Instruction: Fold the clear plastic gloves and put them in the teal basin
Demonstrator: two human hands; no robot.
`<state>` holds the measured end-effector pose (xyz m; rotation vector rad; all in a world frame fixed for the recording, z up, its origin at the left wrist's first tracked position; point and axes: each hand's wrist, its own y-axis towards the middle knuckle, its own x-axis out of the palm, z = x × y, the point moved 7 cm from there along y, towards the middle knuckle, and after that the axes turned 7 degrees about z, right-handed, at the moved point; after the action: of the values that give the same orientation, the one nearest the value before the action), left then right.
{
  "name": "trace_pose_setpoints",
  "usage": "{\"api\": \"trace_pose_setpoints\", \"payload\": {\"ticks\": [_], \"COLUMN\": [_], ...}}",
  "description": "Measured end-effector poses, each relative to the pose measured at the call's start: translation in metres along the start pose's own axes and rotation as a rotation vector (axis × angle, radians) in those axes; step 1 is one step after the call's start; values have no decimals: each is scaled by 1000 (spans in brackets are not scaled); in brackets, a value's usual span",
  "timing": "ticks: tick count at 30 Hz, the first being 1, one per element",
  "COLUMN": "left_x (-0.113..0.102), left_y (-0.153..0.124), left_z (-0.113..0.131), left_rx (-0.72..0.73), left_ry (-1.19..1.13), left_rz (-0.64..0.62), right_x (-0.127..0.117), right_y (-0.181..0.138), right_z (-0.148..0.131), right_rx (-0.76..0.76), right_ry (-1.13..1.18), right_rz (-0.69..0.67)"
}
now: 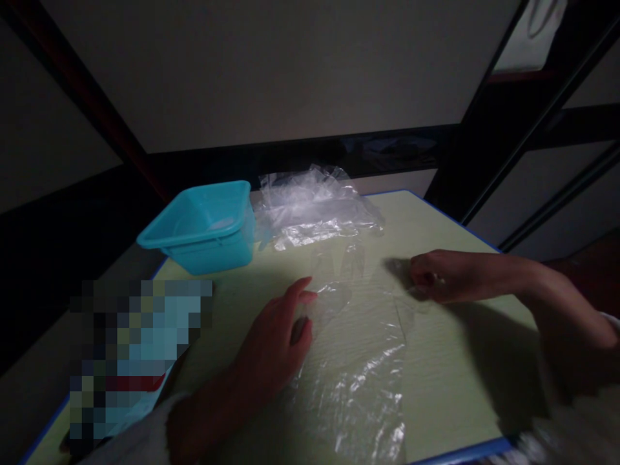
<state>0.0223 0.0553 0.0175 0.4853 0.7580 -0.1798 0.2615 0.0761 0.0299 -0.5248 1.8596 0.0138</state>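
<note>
A clear plastic bag (358, 368) lies spread on the pale yellow table, with its cut-out handle end pointing away from me. My left hand (271, 339) rests at the bag's left edge, thumb and fingers apart and curved over the plastic. On the far right side, my right hand (431, 276) is closed in a pinch, and the bag's upper right part stretches toward it. The exact grip is hard to see in the shadow. Beyond the handles sits a pile of clear plastic bags (314, 210), crumpled and overlapping.
A turquoise plastic basin (213, 248) stands at the table's back left, with something pale inside. Nearer on the left lies a pixelated, blurred object (150, 349). The table (450, 387) has a blue edge, and a panelled wall (290, 77) rises behind it.
</note>
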Motion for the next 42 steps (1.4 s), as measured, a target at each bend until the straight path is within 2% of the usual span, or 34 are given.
{"api": "trace_pose_setpoints", "payload": {"ticks": [4,8,12,15,18,21,25,28,31,34,37,42], "left_x": [0,1,0,-1,-2,-2,-2,-2,2,8,12,13], "left_y": [0,0,0,1,1,0,-1,-4,-11,-23,-30,-33], "left_z": [0,-1,-1,0,1,1,0,7,28,49,58,63], "left_rx": [-13,-22,-20,-14,-2,23,51,147,377,582,653,693], "left_ry": [-1,-10,-16,-20,-21,-20,-4,28,-7,-61,-49,-9], "left_rz": [-4,-22,-16,-4,7,14,28,12,-105,-303,-442,-498], "right_x": [-2,2,16,23,25,18,4,-3,-9,-11,-9,-5], "right_y": [-1,3,12,20,27,29,27,25,27,29,33,36], "right_z": [-20,-32,-46,-52,-51,-44,-30,-21,-15,-11,-8,-10], "right_rx": [-95,-121,-109,-62,-1,25,19,9,-8,-23,-44,-111], "right_ry": [160,462,785,941,999,946,762,621,421,226,181,228], "right_rz": [-47,-76,-148,-114,-40,55,174,247,327,388,417,446]}}
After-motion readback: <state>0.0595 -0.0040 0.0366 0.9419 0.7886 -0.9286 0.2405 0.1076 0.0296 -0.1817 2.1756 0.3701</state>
